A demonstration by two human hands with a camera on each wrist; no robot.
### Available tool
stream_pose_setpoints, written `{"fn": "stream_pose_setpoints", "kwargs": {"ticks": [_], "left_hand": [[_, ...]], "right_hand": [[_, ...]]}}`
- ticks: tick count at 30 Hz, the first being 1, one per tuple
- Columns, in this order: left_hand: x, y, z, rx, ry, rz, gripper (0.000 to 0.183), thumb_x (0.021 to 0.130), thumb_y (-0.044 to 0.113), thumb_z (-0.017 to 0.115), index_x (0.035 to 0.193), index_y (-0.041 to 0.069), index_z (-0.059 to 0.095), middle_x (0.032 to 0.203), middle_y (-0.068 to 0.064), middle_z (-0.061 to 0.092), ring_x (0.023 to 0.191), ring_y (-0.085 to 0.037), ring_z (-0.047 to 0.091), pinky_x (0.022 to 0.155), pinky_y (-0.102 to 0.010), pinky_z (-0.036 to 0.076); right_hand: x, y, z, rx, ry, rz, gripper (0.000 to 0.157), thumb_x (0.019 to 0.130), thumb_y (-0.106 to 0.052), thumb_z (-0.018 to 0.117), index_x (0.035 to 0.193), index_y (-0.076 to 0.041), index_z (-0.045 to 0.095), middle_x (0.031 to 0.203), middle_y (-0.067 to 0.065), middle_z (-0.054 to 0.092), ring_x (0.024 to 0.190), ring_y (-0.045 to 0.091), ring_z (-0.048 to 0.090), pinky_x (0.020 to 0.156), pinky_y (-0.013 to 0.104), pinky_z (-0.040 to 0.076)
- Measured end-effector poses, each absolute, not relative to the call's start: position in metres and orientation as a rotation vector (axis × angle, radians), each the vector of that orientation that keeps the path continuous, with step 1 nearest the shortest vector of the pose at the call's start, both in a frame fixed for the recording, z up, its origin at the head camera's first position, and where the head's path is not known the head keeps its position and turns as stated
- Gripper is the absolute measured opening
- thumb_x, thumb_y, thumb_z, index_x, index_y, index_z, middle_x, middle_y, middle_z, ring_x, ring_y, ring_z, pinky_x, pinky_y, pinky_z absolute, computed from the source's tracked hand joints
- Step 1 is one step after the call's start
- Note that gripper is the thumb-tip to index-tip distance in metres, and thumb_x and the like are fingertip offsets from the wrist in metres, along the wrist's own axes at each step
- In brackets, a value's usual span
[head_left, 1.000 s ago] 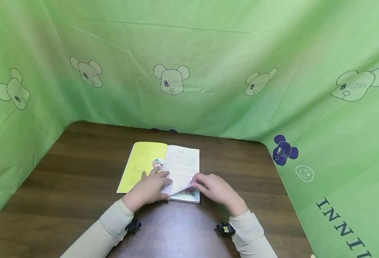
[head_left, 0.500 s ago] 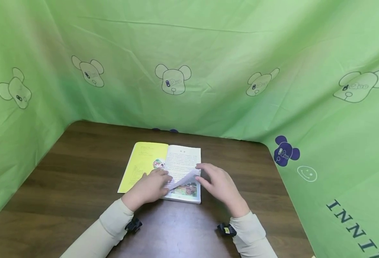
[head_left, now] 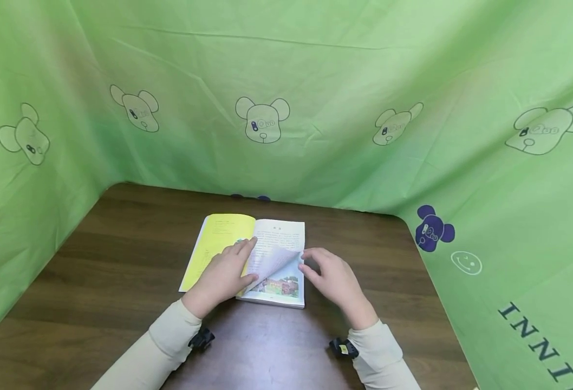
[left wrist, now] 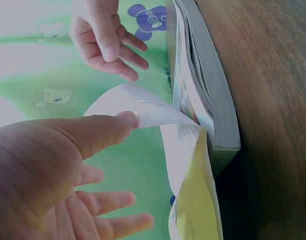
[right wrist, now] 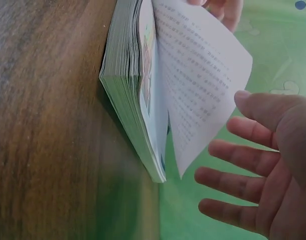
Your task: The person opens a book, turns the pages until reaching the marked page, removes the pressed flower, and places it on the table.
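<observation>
A thick book [right wrist: 127,50] lies open on the table, its yellow inside cover [head_left: 225,225] on the left. One printed page [head_left: 273,261] is lifted and curls up from the lower right corner, baring a colour picture [head_left: 284,286] on the page beneath. My left hand [head_left: 221,275] is over the inner part of the book with fingers extended; in the left wrist view its thumb [left wrist: 100,131] is against the curling page. My right hand [head_left: 332,277] is at the book's right edge, fingers loosely bent and thumb apart, beside the page's free edge and gripping nothing.
The brown wooden table [head_left: 135,244] extends around the book. Green cloth [head_left: 335,65] with printed bear heads hangs behind the table and along both sides. Each wrist carries a small black device [head_left: 201,340].
My right hand has released the page corner it pinched, its fingers spreading. The page has curled farther up and left, showing more picture. My left hand's fingers have straightened and shifted slightly up.
</observation>
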State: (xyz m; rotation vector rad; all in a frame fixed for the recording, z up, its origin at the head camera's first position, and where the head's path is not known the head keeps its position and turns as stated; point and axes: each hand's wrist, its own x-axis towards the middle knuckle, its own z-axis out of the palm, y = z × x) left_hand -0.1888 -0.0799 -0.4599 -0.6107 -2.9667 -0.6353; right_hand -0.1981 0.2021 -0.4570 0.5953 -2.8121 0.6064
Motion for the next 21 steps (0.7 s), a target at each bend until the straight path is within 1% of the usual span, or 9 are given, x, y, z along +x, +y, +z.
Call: {"fn": "stream_pose_setpoints", "kwargs": {"ticks": [3,6,8,11,14,16,21], "left_hand": [[-0.1898,-0.0799,-0.4602,-0.602,-2.951,-0.594,0.096,0.089,0.036,0.080,0.164,0.012,0.024,0.160,-0.020,0.041,0.143,-0.040,0.045,0.108,-0.062,0.043],[-0.1913,-0.0808,-0.4595,-0.601,-2.900,-0.526,0.104,0.087,0.033,0.083,0.166,0.015,0.017,0.166,-0.021,0.027,0.148,-0.043,0.035,0.109,-0.069,0.037],[-0.1926,-0.0821,-0.4592,-0.622,-2.855,-0.462,0.106,0.085,0.028,0.084,0.166,0.018,0.016,0.169,-0.019,0.018,0.152,-0.043,0.026,0.111,-0.073,0.032],[-0.1937,-0.0844,-0.4593,-0.697,-2.788,-0.344,0.100,0.085,0.019,0.082,0.165,0.022,0.022,0.172,-0.015,0.010,0.156,-0.042,0.016,0.112,-0.076,0.025],[-0.1938,-0.0862,-0.4610,-0.793,-2.757,-0.243,0.092,0.088,0.011,0.074,0.165,0.025,0.025,0.173,-0.012,0.007,0.157,-0.041,0.013,0.113,-0.078,0.020],[-0.1932,-0.0870,-0.4624,-0.849,-2.759,-0.220,0.089,0.090,0.007,0.069,0.165,0.026,0.024,0.173,-0.012,0.007,0.157,-0.041,0.014,0.113,-0.078,0.019],[-0.1911,-0.0885,-0.4638,-0.922,-2.815,-0.257,0.087,0.093,0.002,0.063,0.166,0.025,0.021,0.173,-0.013,0.010,0.157,-0.041,0.015,0.114,-0.077,0.019]], "right_hand": [[-0.1974,0.2019,-0.4558,0.570,-2.825,0.621,0.024,0.094,-0.034,0.075,0.112,-0.018,0.073,0.119,-0.002,0.073,0.108,0.020,0.070,0.090,0.046,0.056],[-0.1973,0.2016,-0.4546,0.588,-2.841,0.625,0.024,0.094,-0.034,0.075,0.112,-0.018,0.073,0.117,-0.002,0.073,0.107,0.020,0.070,0.091,0.045,0.055],[-0.1977,0.2011,-0.4542,0.635,-2.858,0.628,0.025,0.094,-0.034,0.074,0.113,-0.017,0.073,0.117,-0.001,0.073,0.108,0.020,0.070,0.094,0.045,0.055],[-0.1979,0.1997,-0.4552,0.735,-2.888,0.618,0.025,0.095,-0.032,0.074,0.113,-0.016,0.073,0.118,0.001,0.073,0.113,0.020,0.069,0.099,0.044,0.053],[-0.1978,0.1985,-0.4579,0.838,-2.915,0.589,0.025,0.095,-0.031,0.074,0.114,-0.014,0.073,0.119,0.003,0.073,0.116,0.021,0.068,0.102,0.043,0.052],[-0.1971,0.1977,-0.4591,0.903,-2.920,0.563,0.026,0.094,-0.028,0.075,0.114,-0.012,0.073,0.121,0.005,0.072,0.118,0.023,0.067,0.102,0.044,0.052],[-0.1955,0.1970,-0.4602,0.982,-2.950,0.565,0.030,0.094,-0.029,0.075,0.116,-0.009,0.073,0.130,0.011,0.069,0.124,0.027,0.064,0.107,0.046,0.049]]}}
